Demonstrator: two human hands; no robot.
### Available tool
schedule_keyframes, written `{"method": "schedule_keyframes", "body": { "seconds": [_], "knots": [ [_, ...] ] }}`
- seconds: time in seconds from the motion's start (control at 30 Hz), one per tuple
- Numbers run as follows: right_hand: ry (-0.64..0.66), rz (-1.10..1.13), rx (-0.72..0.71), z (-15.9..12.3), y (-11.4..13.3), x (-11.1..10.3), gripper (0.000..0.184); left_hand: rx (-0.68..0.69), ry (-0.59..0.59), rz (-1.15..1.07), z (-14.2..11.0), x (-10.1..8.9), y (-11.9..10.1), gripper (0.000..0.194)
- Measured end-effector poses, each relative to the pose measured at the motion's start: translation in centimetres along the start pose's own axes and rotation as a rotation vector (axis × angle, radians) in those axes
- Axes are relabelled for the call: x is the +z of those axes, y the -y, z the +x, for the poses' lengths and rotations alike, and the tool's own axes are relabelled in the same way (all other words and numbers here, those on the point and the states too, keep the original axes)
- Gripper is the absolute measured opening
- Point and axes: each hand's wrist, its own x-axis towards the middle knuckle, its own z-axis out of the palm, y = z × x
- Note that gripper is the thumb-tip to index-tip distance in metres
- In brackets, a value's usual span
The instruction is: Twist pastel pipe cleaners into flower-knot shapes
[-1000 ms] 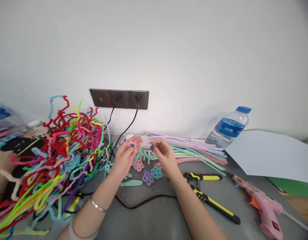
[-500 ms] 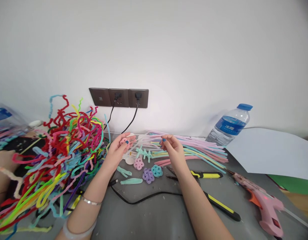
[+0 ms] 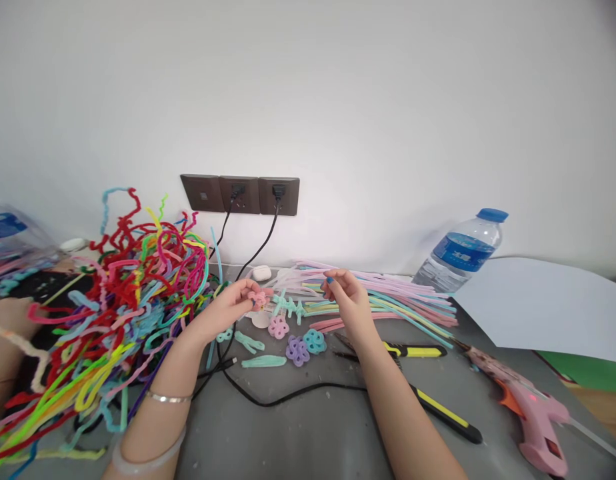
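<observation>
Between the fingertips of my left hand [image 3: 222,312] is a small pink pipe-cleaner flower [image 3: 259,299]. My right hand [image 3: 349,297] is raised above the straight pastel pipe cleaners [image 3: 413,292], thumb and fingers pinched together; whatever they may hold is too small to make out. Below and between the hands lie a light pink flower [image 3: 279,327], a purple flower [image 3: 298,351] and a turquoise flower [image 3: 315,341]. Mint green looped pieces [image 3: 289,307] lie just behind them. A folded mint bundle [image 3: 264,361] rests nearer me.
A tangled heap of coloured pipe cleaners [image 3: 138,293] fills the left side, with another person's arm [image 3: 5,340] beyond. Yellow-black pliers [image 3: 445,413] lie under my right forearm. A pink glue gun [image 3: 531,417], water bottle [image 3: 461,250] and white paper [image 3: 538,300] are at right. A black cable [image 3: 288,399] crosses the table.
My left hand has turned over and lowered slightly, so the pink flower now faces out at its fingertips. A white case behind it has come into view. My right hand stays pinched, nearly still.
</observation>
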Motion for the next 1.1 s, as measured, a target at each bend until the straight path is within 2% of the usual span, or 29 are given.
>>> {"method": "schedule_keyframes", "body": {
  "seconds": [0.07, 0.23, 0.3, 0.4, 0.5, 0.63, 0.7, 0.8, 0.9, 1.0, 1.1],
  "knots": [
    [0.076, -0.039, 0.0, -0.2, 0.1, 0.0, 0.014, 0.008, -0.007, 0.035, 0.1, -0.2, -0.1, 0.012],
    [0.534, -0.279, -0.02, -1.4, 0.6, 1.0, 0.01, -0.008, 0.033, 0.128, 0.1, -0.7, 0.4, 0.026],
    [0.64, -0.36, -0.091, -2.0, 0.5, 1.9, 0.013, -0.037, 0.07, 0.204, -0.1, -0.8, 0.4, 0.025],
    [0.668, -0.499, -0.174, -2.7, 0.3, 3.1, 0.021, -0.044, 0.117, 0.369, -0.4, -0.8, 0.4, 0.016],
    [0.656, -0.616, -0.183, -3.0, -0.1, 3.7, 0.024, -0.032, 0.145, 0.504, -0.6, -0.7, 0.4, 0.015],
    [0.668, -0.601, -0.186, -2.8, -0.5, 3.4, 0.029, -0.129, 0.122, 0.523, -0.7, -0.8, 0.9, 0.031],
    [0.678, -0.54, -0.169, -2.5, -0.2, 2.9, 0.028, -0.17, 0.135, 0.529, -0.7, -0.8, 1.2, 0.032],
    [0.645, -0.459, -0.102, -2.0, 0.7, 1.9, 0.02, -0.164, 0.138, 0.601, -0.5, -0.8, 1.7, 0.021],
    [0.639, -0.486, -0.01, -1.7, 1.9, 0.7, 0.014, -0.134, 0.121, 0.649, -0.2, -0.6, 2.0, 0.02],
    [0.724, -0.541, 0.123, -1.7, 2.7, 0.1, 0.013, -0.117, 0.103, 0.685, 0.1, -0.5, 2.3, 0.022],
    [0.786, -0.589, 0.183, -2.0, 2.7, 0.1, 0.012, -0.101, 0.085, 0.704, 0.2, -0.4, 2.7, 0.024]
  ]
}}
